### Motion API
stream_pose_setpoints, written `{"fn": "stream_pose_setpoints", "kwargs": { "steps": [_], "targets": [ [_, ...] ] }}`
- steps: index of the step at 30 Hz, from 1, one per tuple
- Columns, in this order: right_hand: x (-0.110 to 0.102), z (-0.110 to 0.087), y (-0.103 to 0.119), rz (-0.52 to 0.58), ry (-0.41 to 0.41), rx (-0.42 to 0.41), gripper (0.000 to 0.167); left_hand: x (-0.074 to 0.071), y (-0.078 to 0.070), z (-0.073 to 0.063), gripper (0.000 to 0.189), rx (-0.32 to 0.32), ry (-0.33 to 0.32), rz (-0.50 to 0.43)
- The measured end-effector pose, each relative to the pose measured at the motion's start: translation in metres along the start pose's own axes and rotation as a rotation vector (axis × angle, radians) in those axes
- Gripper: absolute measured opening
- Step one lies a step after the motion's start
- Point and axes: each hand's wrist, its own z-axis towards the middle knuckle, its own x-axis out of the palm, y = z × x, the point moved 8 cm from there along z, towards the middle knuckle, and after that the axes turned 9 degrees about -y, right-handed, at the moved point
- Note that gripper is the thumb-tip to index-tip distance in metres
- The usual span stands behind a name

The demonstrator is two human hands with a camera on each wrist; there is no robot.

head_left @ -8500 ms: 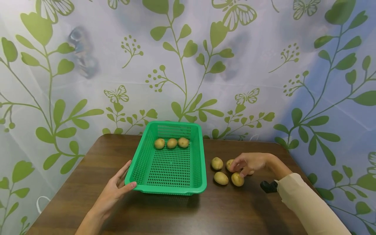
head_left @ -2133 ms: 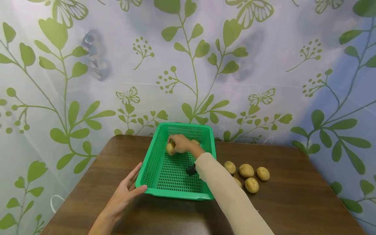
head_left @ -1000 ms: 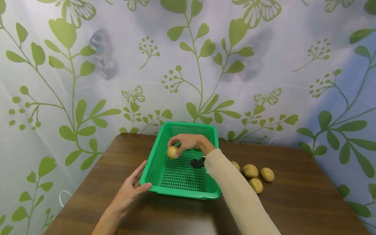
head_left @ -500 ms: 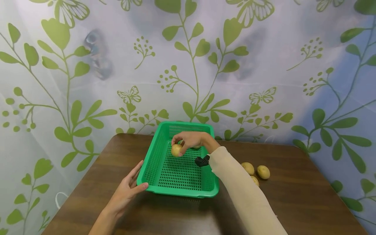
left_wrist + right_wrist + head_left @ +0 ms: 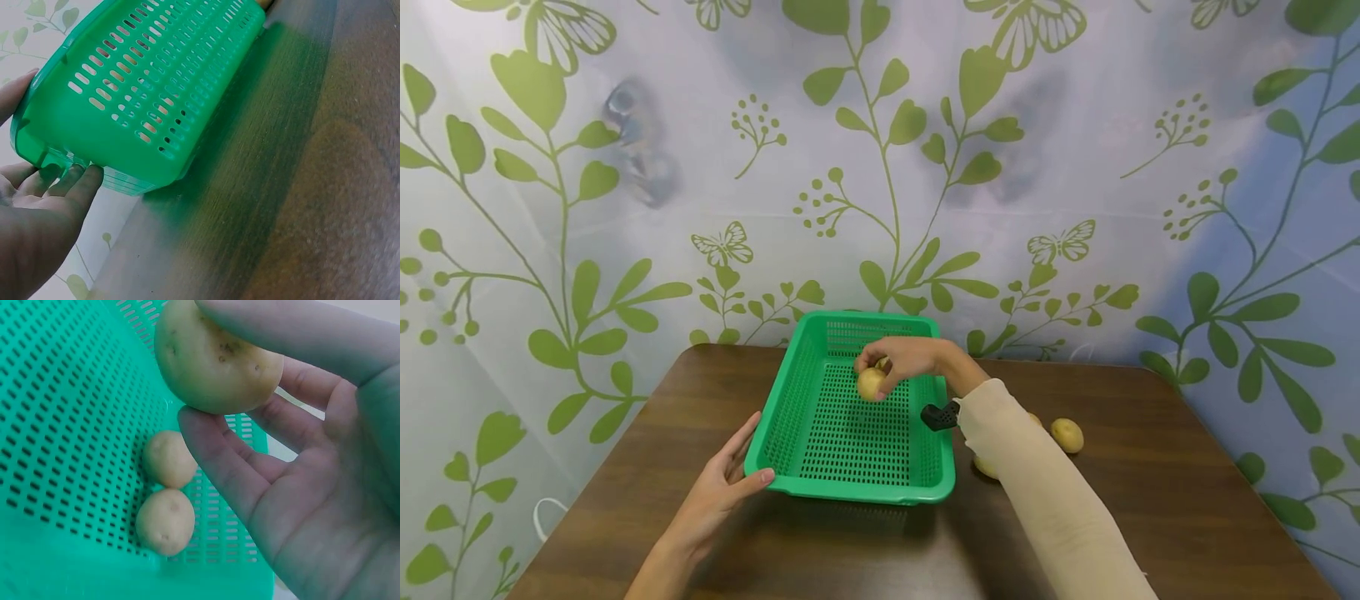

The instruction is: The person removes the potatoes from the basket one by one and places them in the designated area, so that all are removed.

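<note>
A green plastic basket (image 5: 850, 490) with slotted walls stands on the table. My left hand (image 5: 718, 492) grips its front left corner, thumb over the rim and fingers curled below it, as the left wrist view also shows. My right hand (image 5: 910, 357) reaches into the basket and holds a yellow potato (image 5: 870, 385) between thumb and fingers, above the basket floor. In the right wrist view, two more potatoes, an upper one (image 5: 170, 459) and a lower one (image 5: 165, 523), lie side by side on the floor against a wall.
On the brown table (image 5: 835, 558), right of the basket, lie more potatoes: one (image 5: 1067, 436) in plain sight, another (image 5: 983, 467) partly behind the right sleeve (image 5: 1052, 492). A patterned curtain (image 5: 880, 167) hangs behind the table. A black device (image 5: 940, 415) is on the right wrist.
The right hand was at the table potatoes, then came into the basket and took hold of the leftmost potato. It has since carried it rightward, lifted. The left hand keeps its grip.
</note>
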Motion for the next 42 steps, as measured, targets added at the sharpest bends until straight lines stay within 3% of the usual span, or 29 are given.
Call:
{"fn": "stream_pose_setpoints", "kwargs": {
  "steps": [10, 23, 42],
  "targets": [
    [-0.017, -0.031, -0.003, -0.052, -0.066, 0.015, 0.045, -0.001, 0.000, 0.000, 0.084, 0.001, -0.007, 0.008],
    [-0.035, -0.069, -0.009, -0.039, -0.112, 0.045, 0.049, -0.002, 0.003, 0.000, 0.084, -0.013, -0.012, 0.030],
    [-0.045, -0.117, -0.030, -0.004, -0.153, 0.043, 0.041, -0.001, 0.002, -0.001, 0.083, 0.000, -0.014, 0.015]
  ]
}}
